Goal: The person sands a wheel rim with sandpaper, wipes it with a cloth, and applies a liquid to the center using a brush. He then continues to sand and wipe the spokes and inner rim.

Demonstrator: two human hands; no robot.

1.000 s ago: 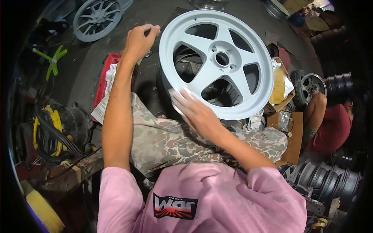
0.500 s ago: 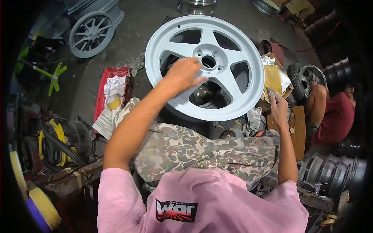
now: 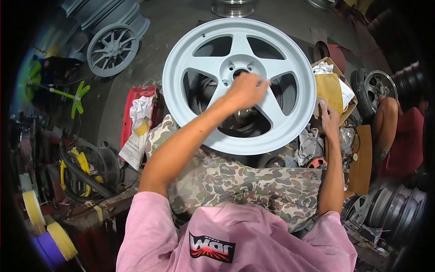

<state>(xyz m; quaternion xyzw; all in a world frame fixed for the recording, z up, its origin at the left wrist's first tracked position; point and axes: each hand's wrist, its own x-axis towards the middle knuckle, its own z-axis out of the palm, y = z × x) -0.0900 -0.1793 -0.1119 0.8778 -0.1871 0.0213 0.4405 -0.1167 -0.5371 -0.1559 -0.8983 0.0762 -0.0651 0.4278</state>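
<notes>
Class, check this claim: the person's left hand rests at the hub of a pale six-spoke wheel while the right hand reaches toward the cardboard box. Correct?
Not quite. The head view shows the wheel has five spokes. The left hand is at its hub; the right hand is by the cardboard box.

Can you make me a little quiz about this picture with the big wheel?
1. True or false: the left hand rests on the pale grey wheel near its hub.
2. How many spokes does that wheel have?
3. What is the right hand touching? A) yellow sheets in the cardboard box B) the red tray C) a broom

Key: 1 true; 2 five; 3 A
</notes>
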